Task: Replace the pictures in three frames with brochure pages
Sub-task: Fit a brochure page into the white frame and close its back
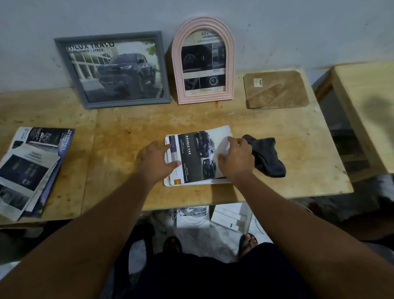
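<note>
At the desk's [119,144] centre, your left hand [157,162] pins the black-and-white "DOUBLE CAB" brochure page [195,157] flat with straight fingers while your right hand [236,157] pinches its curling 3 o'clock edge, probably sizing it for the brown backing board [275,90] at 1 o'clock.

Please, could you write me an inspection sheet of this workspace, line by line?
Surface: wooden table, stained.
Job's things: grey frame and pink frame lean on wall, both filled; page at centre; backing board flat, rear right.
Clutter: dark cloth beside page; brochure pile left.
Grips: left hand flat on page; right hand on its right edge, hold unclear.
Cables: nothing seen.
Surroundings: second table right; papers on floor.
</note>
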